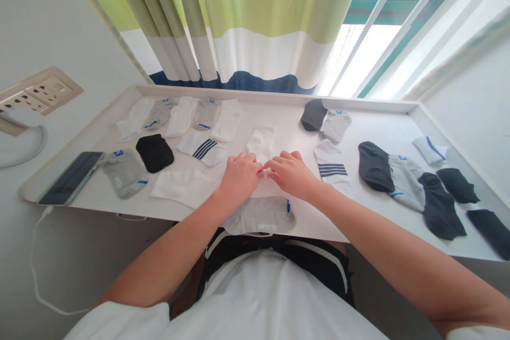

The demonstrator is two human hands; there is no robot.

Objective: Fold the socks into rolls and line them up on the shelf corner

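Observation:
My left hand (244,172) and my right hand (290,171) meet over the middle of the white table, fingers closed in a pinch on a white sock (262,139). Part of that sock lies flat beyond my fingertips; its near end is largely covered by them. Just below my hands, at the table's front edge, lies a grey sock (258,215) with lettering and a blue mark. Left of my left hand is a long white sock (185,187), partly behind my forearm. A striped white sock (331,164) rests to the right of my right hand.
Grey and white socks (207,113) line the back left, near a folded black sock (155,153). A plugged-in phone (71,178) sits at the left end. Dark and grey socks (375,166) lie on the right. A raised rim (263,94) borders the table below the curtain (271,21).

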